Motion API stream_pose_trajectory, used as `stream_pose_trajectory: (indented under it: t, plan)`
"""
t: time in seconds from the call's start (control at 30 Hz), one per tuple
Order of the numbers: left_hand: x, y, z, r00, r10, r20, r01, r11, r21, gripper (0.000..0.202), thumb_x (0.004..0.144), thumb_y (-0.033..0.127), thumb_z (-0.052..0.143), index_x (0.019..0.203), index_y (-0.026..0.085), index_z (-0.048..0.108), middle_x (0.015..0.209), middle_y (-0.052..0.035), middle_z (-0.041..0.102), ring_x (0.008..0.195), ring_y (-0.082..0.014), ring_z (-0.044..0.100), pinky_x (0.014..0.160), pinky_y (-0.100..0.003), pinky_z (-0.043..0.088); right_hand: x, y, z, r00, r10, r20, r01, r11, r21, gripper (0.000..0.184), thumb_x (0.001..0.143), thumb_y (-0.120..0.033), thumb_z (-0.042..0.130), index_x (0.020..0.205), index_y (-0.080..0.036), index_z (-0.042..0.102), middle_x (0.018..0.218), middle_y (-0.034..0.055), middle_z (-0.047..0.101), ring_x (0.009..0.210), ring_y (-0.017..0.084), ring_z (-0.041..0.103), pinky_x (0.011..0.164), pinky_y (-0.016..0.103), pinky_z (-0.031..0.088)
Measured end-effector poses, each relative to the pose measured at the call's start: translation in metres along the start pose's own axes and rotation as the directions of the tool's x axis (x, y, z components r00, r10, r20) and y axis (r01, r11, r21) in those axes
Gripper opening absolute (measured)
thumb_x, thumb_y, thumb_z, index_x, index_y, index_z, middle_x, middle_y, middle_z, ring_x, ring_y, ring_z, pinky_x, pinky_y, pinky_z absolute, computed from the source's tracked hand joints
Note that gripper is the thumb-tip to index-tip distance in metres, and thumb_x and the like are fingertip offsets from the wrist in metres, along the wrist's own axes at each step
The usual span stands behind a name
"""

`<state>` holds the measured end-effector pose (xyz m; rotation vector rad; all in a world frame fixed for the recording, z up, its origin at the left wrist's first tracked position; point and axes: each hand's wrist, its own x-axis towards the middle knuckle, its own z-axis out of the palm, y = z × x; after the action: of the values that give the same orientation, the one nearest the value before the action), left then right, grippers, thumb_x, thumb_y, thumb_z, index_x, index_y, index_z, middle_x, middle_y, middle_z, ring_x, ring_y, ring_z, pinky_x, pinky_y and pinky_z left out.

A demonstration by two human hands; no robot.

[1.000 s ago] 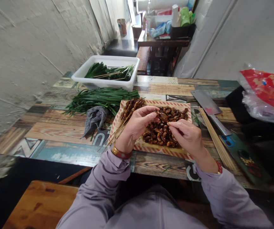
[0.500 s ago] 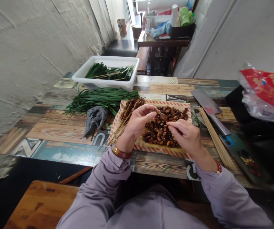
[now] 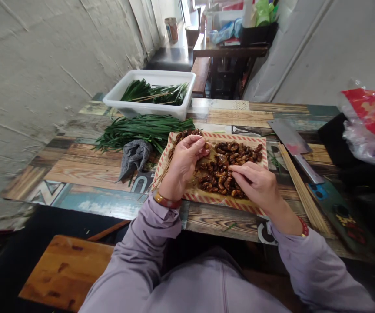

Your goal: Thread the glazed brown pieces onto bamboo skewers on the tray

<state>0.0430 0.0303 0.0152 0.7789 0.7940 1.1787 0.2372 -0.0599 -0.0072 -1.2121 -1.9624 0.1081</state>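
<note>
"On the striped paper (image 3: 220, 203), at its left, what's there?"

"Skewers (image 3: 188, 132), partly behind the left hand (image 3: 186, 159). Its thumb and fingers are drawn together; what sits between them I can't tell."

"And next?"

"Brown pieces (image 3: 223, 179), heaped on the paper. I'd expect them light, slick (they do shine) and soft enough to split, so pinch each gently round its thickest part."

"Then the right hand (image 3: 259, 182)?"

"Thumb and forefinger pinched together over the heap; anything held there is too small to make out. Beyond lie sticks (image 3: 303, 191), probably stiff but easily snapped: hold one near its middle."
</note>
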Motion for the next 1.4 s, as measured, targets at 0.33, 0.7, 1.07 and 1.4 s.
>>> stream_pose_trajectory:
  t: [0.33, 0.7, 1.07, 1.4]
  plan:
    - [-0.0015, -0.0009, 0.0032, 1.0, 0.0, -0.018, -0.001, 1.0, -0.021, 0.034, 0.058, 0.029, 0.085, 0.077, 0.014, 0.06, 0.067, 0.0023, 0.064, 0.058, -0.0066, 0.059, 0.065, -0.022, 0.052, -0.0005, 0.0004, 0.0011, 0.999, -0.011, 0.039, 0.012, 1.0, -0.024, 0.02, 0.09, -0.018, 0.057, 0.107, -0.021, 0.068, 0.086, 0.0028, 0.07, 0.075, 0.013, 0.066, 0.068, 0.026, 0.052]
    - [-0.0029, -0.0004, 0.0053, 1.0, 0.002, -0.023, -0.002, 1.0, -0.024, 0.033, 0.059, 0.028, 0.084, 0.076, 0.014, 0.058, 0.068, 0.0018, 0.062, 0.063, -0.0085, 0.062, 0.066, -0.023, 0.051, -0.0001, 0.0008, 0.0026, 0.999, -0.015, 0.042, 0.017, 0.999, -0.038, 0.021, 0.091, -0.019, 0.054, 0.106, -0.022, 0.068, 0.087, 0.0036, 0.071, 0.076, 0.014, 0.066, 0.069, 0.026, 0.053]
    - [-0.0041, -0.0042, 0.0056, 0.999, -0.034, -0.004, 0.034, 0.998, -0.06, 0.034, 0.06, 0.028, 0.083, 0.077, 0.014, 0.058, 0.069, 0.0013, 0.062, 0.065, -0.0087, 0.062, 0.064, -0.021, 0.05, 0.0006, -0.0034, 0.004, 1.0, -0.022, -0.005, 0.022, 0.999, -0.033, 0.022, 0.09, -0.015, 0.055, 0.106, -0.02, 0.068, 0.085, 0.0034, 0.07, 0.075, 0.014, 0.066, 0.069, 0.026, 0.053]
    - [-0.0055, -0.0071, 0.0078, 1.0, 0.025, -0.02, -0.025, 1.0, 0.004, 0.033, 0.061, 0.029, 0.082, 0.079, 0.014, 0.058, 0.068, 0.0018, 0.064, 0.062, -0.0079, 0.061, 0.061, -0.02, 0.047, -0.0023, -0.0027, 0.0088, 1.0, -0.008, -0.013, 0.008, 1.0, -0.005, 0.022, 0.089, -0.015, 0.056, 0.106, -0.02, 0.068, 0.086, 0.0038, 0.071, 0.077, 0.014, 0.066, 0.07, 0.027, 0.053]
